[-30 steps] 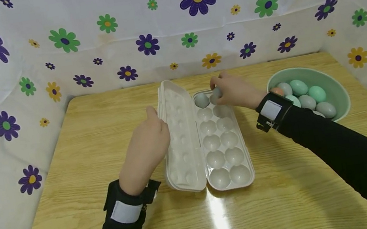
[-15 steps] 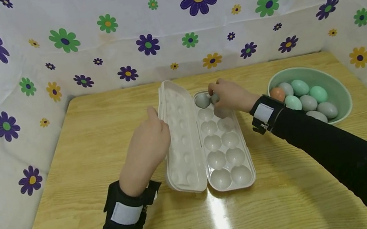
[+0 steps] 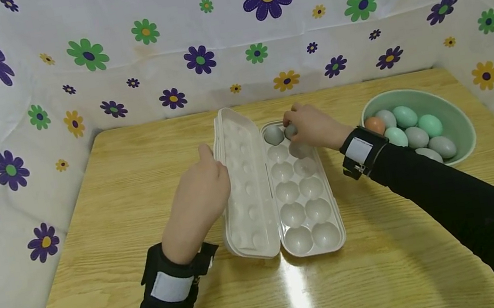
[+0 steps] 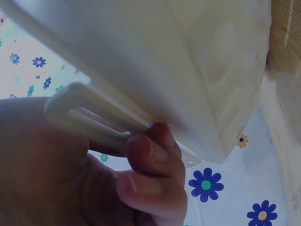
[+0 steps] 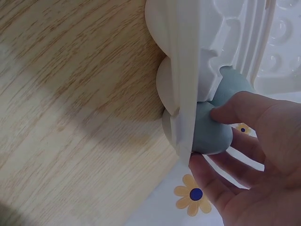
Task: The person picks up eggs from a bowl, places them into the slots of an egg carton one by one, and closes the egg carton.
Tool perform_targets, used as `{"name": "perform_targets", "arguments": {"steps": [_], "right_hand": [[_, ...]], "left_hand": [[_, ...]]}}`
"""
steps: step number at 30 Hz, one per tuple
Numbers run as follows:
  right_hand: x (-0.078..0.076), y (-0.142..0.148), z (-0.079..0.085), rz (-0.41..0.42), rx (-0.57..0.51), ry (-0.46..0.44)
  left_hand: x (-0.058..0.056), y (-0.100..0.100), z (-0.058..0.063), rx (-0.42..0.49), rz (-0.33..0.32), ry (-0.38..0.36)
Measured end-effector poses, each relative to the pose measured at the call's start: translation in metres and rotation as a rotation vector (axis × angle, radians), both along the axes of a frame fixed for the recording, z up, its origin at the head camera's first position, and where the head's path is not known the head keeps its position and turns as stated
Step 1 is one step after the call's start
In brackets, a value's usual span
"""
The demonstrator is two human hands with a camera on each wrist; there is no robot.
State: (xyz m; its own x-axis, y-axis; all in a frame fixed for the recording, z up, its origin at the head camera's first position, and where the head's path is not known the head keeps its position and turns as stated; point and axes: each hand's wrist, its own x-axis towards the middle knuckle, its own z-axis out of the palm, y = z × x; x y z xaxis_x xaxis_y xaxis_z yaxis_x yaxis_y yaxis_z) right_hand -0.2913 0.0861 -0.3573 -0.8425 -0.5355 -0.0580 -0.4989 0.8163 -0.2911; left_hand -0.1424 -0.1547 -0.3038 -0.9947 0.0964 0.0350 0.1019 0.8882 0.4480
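A white plastic egg carton (image 3: 289, 201) lies on the table with its lid (image 3: 248, 191) tilted up to the left. My left hand (image 3: 201, 199) grips the lid's outer edge; in the left wrist view the fingers (image 4: 155, 183) curl by its slotted handle (image 4: 89, 110). At the carton's far right cup, my right hand (image 3: 315, 124) holds a grey-blue egg (image 5: 209, 132) between thumb and fingertips, the egg sitting down in the cup. Beside it a second grey-blue egg (image 3: 273, 135) rests in the far left cup.
A pale green bowl (image 3: 462, 133) stands on the right of the table, holding several eggs in grey, mint and one orange egg (image 3: 374, 125). My right forearm passes just in front of it. A flowered cloth (image 3: 228, 33) hangs behind and at the sides.
My right hand has shifted slightly left and lowered the grey-blue egg into the far right cup. My left hand keeps holding the lid in the same place.
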Motion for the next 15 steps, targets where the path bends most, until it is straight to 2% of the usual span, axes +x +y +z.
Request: {"name": "perform_targets", "arguments": {"steps": [15], "right_hand": [[-0.0023, -0.0004, -0.0028, -0.019, -0.016, 0.016]], "left_hand": [[0.0004, 0.0008, 0.0001, -0.002, 0.017, 0.007]]}}
